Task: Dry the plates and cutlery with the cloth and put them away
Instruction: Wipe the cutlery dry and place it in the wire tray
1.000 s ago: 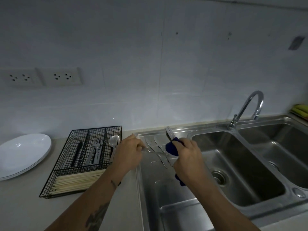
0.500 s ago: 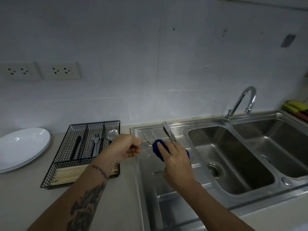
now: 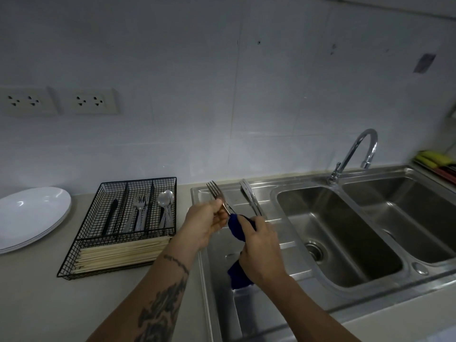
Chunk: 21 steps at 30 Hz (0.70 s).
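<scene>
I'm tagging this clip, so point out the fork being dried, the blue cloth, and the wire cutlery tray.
fork (image 3: 214,189), head view, on the tines above the left hand.
blue cloth (image 3: 236,229), head view, on the bunched upper part.
wire cutlery tray (image 3: 138,181), head view, on the back rim.

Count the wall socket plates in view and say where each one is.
2. Both are on the tiled wall at the left, side by side above the counter: the left socket plate at the frame's edge, the right socket plate beside it, above the wire cutlery tray.
</scene>
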### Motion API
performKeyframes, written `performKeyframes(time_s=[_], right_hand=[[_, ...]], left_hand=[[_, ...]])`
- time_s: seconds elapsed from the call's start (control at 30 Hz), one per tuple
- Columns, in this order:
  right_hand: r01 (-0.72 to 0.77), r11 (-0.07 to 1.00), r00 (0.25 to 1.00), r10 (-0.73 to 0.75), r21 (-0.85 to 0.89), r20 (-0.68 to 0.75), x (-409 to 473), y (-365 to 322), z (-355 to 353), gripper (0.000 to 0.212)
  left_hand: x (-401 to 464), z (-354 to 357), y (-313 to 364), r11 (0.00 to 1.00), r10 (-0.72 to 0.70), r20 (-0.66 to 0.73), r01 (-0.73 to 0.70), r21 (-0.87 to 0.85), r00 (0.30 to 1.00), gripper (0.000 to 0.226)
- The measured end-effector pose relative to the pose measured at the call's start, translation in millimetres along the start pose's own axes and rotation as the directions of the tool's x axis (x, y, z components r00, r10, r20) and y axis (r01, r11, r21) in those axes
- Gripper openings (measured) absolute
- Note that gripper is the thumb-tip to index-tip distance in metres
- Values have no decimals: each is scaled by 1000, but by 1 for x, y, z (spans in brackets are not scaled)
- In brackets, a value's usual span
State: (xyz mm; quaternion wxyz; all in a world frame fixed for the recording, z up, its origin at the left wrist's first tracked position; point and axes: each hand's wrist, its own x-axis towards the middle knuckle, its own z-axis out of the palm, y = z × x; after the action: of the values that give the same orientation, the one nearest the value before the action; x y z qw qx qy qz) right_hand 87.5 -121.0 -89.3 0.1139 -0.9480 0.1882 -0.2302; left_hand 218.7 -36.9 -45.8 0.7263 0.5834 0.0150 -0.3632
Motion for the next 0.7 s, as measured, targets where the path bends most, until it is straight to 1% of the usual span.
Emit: performKeyframes(time_s=[0.03,0.07,0.1,0.13,0.17,0.2,0.23,0.27,0.3,0.33,0.37,0.4,0.47,0.53,0.6,0.63,0.7], right_hand=[[-2,1000,1000,2,-9,-13,1,0,-1,78],[-3,1000,999,3,-16,-32,3,2,-4,81],[4,1000,998,-5,-19,-61,5,5,-8,84],[21,1000,996,-22,-16,-90,8,7,-12,85],[46,999,992,-47,-14,-115,11,9,-16,84],[73,997,988,-76,-24,-134,14,10,-19,81],[100,994,984,-105,-45,-145,18,10,-21,79],[127,989,980,-136,-70,-146,21,11,-21,79],[155,984,978,-166,-94,-128,23,13,-20,80],[179,976,977,-191,-122,-94,23,16,-19,84],[199,968,977,-209,-154,-50,22,20,-17,87],[217,959,975,-221,-185,-6,19,25,-15,87],[234,947,972,-233,-222,32,13,35,-12,77],[209,958,977,-211,-198,9,9,39,-11,60],[175,972,982,-184,-159,-49,8,33,-11,51],[175,975,980,-186,-134,-70,7,28,-10,51],[194,979,978,-198,-68,-69,4,21,-6,61]], left_hand=[[1,3,-2,997,44,-33,-41,63,999,15],[3,3,-4,978,105,-54,-93,189,993,18],[5,1,-6,918,181,-51,-150,367,982,21],[6,-3,-8,814,256,-27,-200,545,966,23],[6,-6,-9,687,306,16,-232,689,952,25],[6,-9,-10,559,323,75,-254,789,943,26],[6,-10,-10,456,302,148,-279,845,942,27],[5,-9,-9,389,246,223,-307,869,943,26],[3,-8,-7,355,182,292,-339,871,939,24],[1,-5,-4,343,126,351,-373,862,928,24],[-1,-4,-2,340,102,397,-407,848,912,24],[-2,-4,1,332,98,424,-432,839,900,25],[-4,-6,3,311,104,456,-464,829,884,30],[-8,-9,0,264,119,471,-485,833,874,36],[-11,-11,-6,182,151,476,-497,848,867,29],[-13,-10,-9,129,173,470,-493,860,865,27],[-15,-9,-11,32,219,466,-483,875,857,23]])
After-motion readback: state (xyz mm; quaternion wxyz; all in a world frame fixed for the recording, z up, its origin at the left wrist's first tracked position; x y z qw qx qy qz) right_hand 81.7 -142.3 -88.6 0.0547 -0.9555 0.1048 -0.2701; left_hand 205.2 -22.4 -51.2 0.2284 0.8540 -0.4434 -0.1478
